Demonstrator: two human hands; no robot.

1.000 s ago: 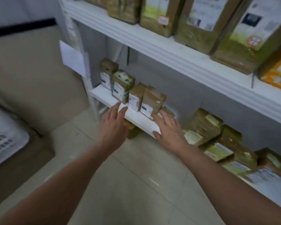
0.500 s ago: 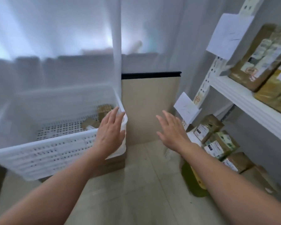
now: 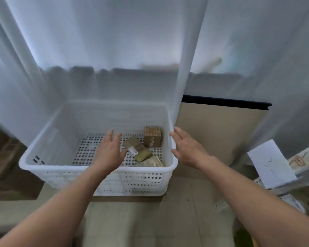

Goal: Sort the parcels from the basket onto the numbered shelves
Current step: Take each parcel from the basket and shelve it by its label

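Head view, looking down; white perforated basket [image 3: 43, 164] sits low in front of a white curtain [image 3: 96, 41]. I count four parcels, all in the basket's right rear corner: a brown cube box [image 3: 152, 136] standing on the floor grid; a flat brown parcel [image 3: 133, 144] with a white label, leaning beside it; an olive parcel [image 3: 143, 155] partly under that one; a pale packet [image 3: 153, 162] nearest the front wall. Left hand [image 3: 109, 150] hovers inside the basket just left of the flat brown parcel; fingers straight and spread, nothing held; contact with the parcel I cannot tell. Right hand [image 3: 187, 148] is over the right rim; fingers extended, empty. Beige board [image 3: 219, 132] leans to the right; paper sheet [image 3: 271, 163] hangs on the shelf frame [image 3: 303, 157].
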